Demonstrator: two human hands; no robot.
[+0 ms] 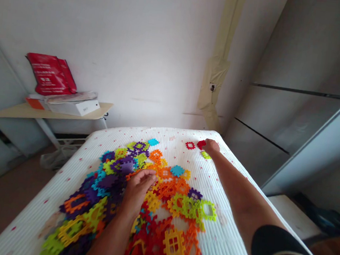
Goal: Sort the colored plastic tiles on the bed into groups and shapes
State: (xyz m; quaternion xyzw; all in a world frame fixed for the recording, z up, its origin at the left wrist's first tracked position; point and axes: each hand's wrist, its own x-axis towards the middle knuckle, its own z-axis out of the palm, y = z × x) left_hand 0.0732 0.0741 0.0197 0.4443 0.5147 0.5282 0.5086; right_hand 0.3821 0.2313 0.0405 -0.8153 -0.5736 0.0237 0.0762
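My right hand (212, 146) reaches to the far right of the covered table, its fingers closed on a red plastic building tile (201, 145). Just left of it lies a red square frame tile (190, 145), and a lime-green tile (206, 155) sits partly below the hand. Over the middle of a large pile of notched tiles (168, 187) hovers my left hand (140, 183), fingers curled with thumb near the fingertips. Whether anything is between those fingers is hidden. The pile mixes purple, orange, yellow, green, blue and red pieces, and a blue tile (177, 170) rests on its right part.
A white quilted cover (225, 245) lies over the table. At the left, a small wooden side table (12, 110) carries a white box (84, 106) and a red bag (51, 75). A tall grey refrigerator (295, 75) stands at the right, and a wall rises behind.
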